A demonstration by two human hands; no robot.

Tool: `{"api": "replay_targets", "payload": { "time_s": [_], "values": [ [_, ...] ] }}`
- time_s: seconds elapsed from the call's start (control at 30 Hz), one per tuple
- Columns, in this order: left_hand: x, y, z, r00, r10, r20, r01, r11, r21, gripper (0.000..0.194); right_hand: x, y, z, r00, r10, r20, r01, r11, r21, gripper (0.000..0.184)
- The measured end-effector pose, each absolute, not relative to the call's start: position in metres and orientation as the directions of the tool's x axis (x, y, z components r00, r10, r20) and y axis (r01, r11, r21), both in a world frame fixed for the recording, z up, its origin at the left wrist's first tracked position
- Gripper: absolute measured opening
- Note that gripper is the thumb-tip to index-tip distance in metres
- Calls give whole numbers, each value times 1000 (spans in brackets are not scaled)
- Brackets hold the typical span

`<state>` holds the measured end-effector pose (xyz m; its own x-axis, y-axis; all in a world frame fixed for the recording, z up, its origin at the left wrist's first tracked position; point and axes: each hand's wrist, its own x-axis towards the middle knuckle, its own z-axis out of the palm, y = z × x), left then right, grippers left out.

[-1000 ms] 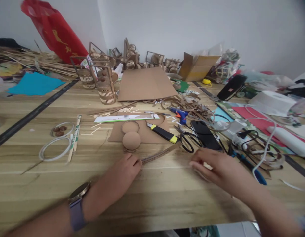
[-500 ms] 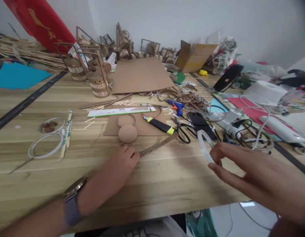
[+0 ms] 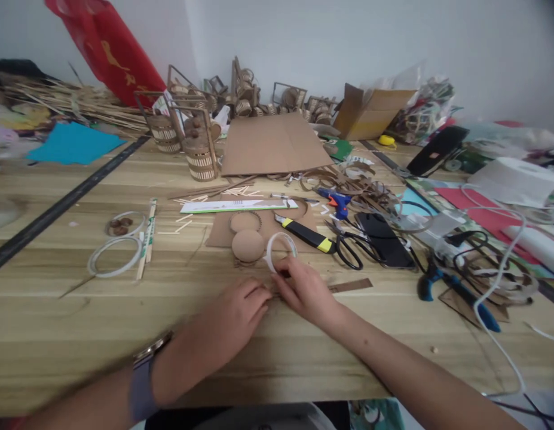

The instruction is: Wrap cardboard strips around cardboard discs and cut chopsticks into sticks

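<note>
My left hand (image 3: 238,310), wearing a watch, has its fingers closed on one end of a brown strip (image 3: 354,285) lying on the table. In my right hand (image 3: 306,292) is a thin white ring (image 3: 271,254), which looks like a roll of tape, pinched upright. The fingertips of both hands almost meet over the strip, and what lies between them is hidden. Just beyond my hands are a round cardboard disc (image 3: 247,245) and a ring with a beaded-looking edge (image 3: 245,221). A yellow-black utility knife (image 3: 306,233) lies beyond the right hand.
Black-handled scissors (image 3: 348,248), a phone (image 3: 384,239) and a blue glue gun (image 3: 337,202) lie to the right. Blue-handled pliers (image 3: 465,295) and a white cable (image 3: 496,286) are farther right. White rings (image 3: 115,257) lie left. Small baskets (image 3: 200,158) and a cardboard sheet (image 3: 277,143) stand behind.
My right hand has come in from the right with the white ring, to beside my left hand. The left hand keeps hold of the strip. The camera view has shifted slightly.
</note>
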<state>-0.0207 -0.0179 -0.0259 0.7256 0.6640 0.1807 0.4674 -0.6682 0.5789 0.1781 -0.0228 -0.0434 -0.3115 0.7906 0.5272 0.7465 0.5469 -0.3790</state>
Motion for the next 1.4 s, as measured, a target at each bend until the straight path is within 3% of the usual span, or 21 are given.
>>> {"api": "replay_targets", "payload": {
  "time_s": [0.13,0.23,0.37,0.63,0.77,0.97,1.2,1.3,1.4],
  "values": [
    [-23,-11,-21,497,848,184,454,-435,777,10,182,-28,-49,-317,780,540,730,564,-386,10],
    [-18,-4,-19,391,902,180,397,-342,852,20,180,-29,-49,-350,762,545,710,595,-376,10],
    [-11,-1,-14,429,882,194,467,-401,789,8,178,-29,-51,-391,738,550,685,632,-361,10],
    [-21,-19,-22,525,828,198,491,-485,723,12,187,-26,-50,-289,747,599,735,574,-362,16],
    [-33,-26,-40,463,865,194,527,-445,724,38,191,-25,-47,-278,745,607,740,569,-359,18],
    [-55,-31,-46,571,779,258,618,-615,489,24,192,-23,-46,-223,747,626,742,547,-387,14],
    [-58,-31,-47,552,792,260,578,-589,565,25,198,-23,-12,-156,749,644,715,536,-450,9],
    [-55,-31,-46,584,773,248,538,-597,595,29,196,-26,21,-93,864,494,612,441,-656,11],
    [-52,-32,-43,561,806,187,559,-536,632,26,184,-26,41,-238,968,82,474,189,-860,25]
  ]
}}
